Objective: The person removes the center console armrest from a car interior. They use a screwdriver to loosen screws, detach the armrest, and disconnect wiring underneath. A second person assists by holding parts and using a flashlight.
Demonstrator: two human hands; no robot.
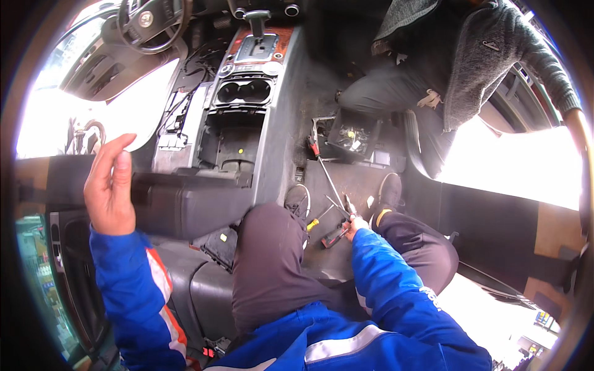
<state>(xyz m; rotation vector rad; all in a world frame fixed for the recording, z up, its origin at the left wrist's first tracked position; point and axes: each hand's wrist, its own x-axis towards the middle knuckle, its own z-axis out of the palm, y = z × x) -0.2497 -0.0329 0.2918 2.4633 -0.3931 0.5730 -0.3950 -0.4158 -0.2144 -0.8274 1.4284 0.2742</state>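
the right hand's (355,227) grip is curled around the handle area of a cordless drill (348,217), fingers pinching the tool rather than spread; how firmly they close is hidden by the hand itself. the drill lies low, at the floor (362,179), between the person's 2 shoes. its battery base sits just left of the grip and slightly nearer the person, and its nose points forward from the grip, so the drill's long axis leads away from the body.

the right hand is plainly the nearer of the 2. the left hand (111,188) is raised well off to the left of the grip, fingers extended, thumb side not clear, with nothing in it.

just left of the grip, a yellow-handled screwdriver (313,224) lies by the left shoe (298,201), its shaft slanting forward and toward the drill. ahead and to the left, a long red-handled tool (314,148) has its shaft running back toward the grip; whether its tip touches the drill i cannot tell. farther forward is a black box (344,150) of small parts. the right shoe (390,191) stands ahead and right of the grip. beyond it, well apart, is a co-worker in a grey knit top (486,59).
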